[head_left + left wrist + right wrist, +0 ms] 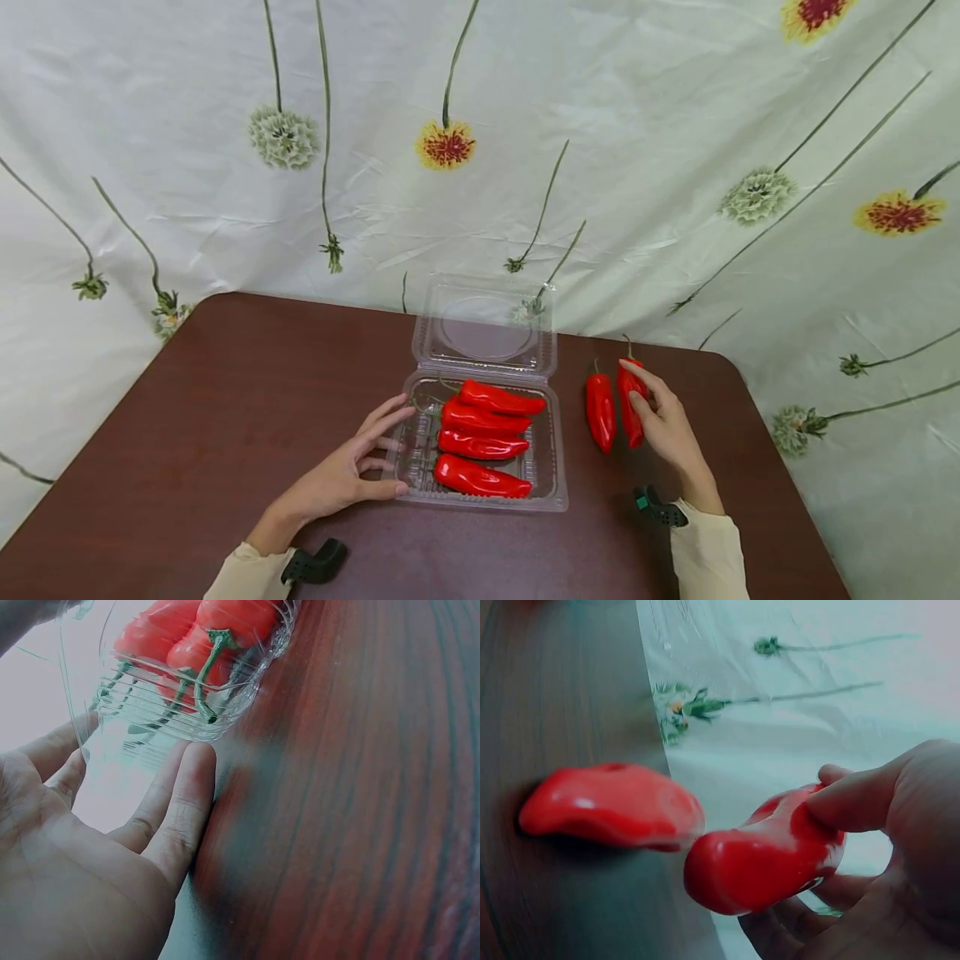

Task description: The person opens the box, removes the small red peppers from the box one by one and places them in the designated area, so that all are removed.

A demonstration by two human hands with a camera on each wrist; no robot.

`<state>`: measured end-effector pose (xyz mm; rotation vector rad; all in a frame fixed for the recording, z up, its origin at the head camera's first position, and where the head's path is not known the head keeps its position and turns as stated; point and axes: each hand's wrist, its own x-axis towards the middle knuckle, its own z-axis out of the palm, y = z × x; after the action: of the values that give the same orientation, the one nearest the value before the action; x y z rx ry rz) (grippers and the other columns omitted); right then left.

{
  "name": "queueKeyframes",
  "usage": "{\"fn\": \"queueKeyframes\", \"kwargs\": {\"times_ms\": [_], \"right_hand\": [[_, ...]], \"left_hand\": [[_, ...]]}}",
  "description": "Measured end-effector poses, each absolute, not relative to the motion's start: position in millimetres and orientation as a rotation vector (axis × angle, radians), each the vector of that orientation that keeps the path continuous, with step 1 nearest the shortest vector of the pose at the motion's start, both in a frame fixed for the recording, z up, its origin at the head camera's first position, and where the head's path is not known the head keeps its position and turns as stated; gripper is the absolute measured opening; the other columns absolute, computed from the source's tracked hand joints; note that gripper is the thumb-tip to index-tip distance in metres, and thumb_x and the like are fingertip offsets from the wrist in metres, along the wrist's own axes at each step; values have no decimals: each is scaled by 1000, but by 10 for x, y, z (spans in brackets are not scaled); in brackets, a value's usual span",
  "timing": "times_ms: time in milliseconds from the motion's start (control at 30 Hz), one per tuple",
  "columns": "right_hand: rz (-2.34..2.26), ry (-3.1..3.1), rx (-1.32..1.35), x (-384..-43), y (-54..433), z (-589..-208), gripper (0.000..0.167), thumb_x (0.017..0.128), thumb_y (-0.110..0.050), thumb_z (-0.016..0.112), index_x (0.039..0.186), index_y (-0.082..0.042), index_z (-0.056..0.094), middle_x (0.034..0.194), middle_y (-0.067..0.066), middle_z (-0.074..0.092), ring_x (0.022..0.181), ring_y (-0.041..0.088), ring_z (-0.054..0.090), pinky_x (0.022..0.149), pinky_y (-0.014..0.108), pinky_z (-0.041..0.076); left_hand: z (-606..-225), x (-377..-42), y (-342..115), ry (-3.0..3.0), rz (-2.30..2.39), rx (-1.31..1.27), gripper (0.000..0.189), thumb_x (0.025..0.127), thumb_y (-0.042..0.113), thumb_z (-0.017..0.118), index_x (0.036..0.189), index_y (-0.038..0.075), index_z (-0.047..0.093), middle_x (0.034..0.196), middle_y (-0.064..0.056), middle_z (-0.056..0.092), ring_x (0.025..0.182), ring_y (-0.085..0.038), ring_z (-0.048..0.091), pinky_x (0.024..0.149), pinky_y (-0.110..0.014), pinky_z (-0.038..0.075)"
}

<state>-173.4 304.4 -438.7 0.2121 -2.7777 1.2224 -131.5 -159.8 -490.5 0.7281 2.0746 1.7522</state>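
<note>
Several glossy red chili peppers [480, 446] lie side by side in a clear plastic clamshell box [558, 475], stems to the left. The box's lid [486, 329] is swung back. My left hand [337, 475] is spread along the box's left side, its fairly straight fingers touching the wall; in the left wrist view green stems show through the plastic near the fingertips [196, 761]. My right hand [671, 425] pinches a red chili pepper [757, 862] between thumb and fingers, right of the box. Beside it, another red chili pepper [600, 410] lies loose on the table.
The dark reddish-brown wooden table [225, 417] has rounded far corners. A pale cloth with printed flowers [637, 125] hangs behind its far edge. Each wrist wears a black band, the left band [313, 562] and the right band [660, 507].
</note>
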Motion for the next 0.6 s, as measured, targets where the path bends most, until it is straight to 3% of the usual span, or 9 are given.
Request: {"fn": "queueKeyframes", "kwargs": {"times_ms": [167,367,600], "right_hand": [[1226,-2819,136,-1813,3104,-4446,49,104,-7,50,152,-14,43,150,20,45,119,36,56,88,32,49],[1264,-2842,84,-1812,3160,-4554,49,104,-7,52,151,-12,44,141,22,53,94,30,59,69,26,50],[1248,-2874,63,-1814,3181,-4655,49,104,-11,52,152,-12,43,147,22,50,116,39,61,87,38,51]], "left_hand": [[-4904,-1312,-1599,2070,1761,726,88,89,7,76,160,16,25,168,1,0,122,-28,50,93,-28,48],[-4906,-1305,-1610,2057,1763,716,88,89,6,75,160,17,24,168,1,0,123,-32,48,93,-28,48],[-4882,-1297,-1609,2059,1765,718,88,89,8,76,160,17,25,168,-1,0,121,-36,48,92,-29,48]]}}
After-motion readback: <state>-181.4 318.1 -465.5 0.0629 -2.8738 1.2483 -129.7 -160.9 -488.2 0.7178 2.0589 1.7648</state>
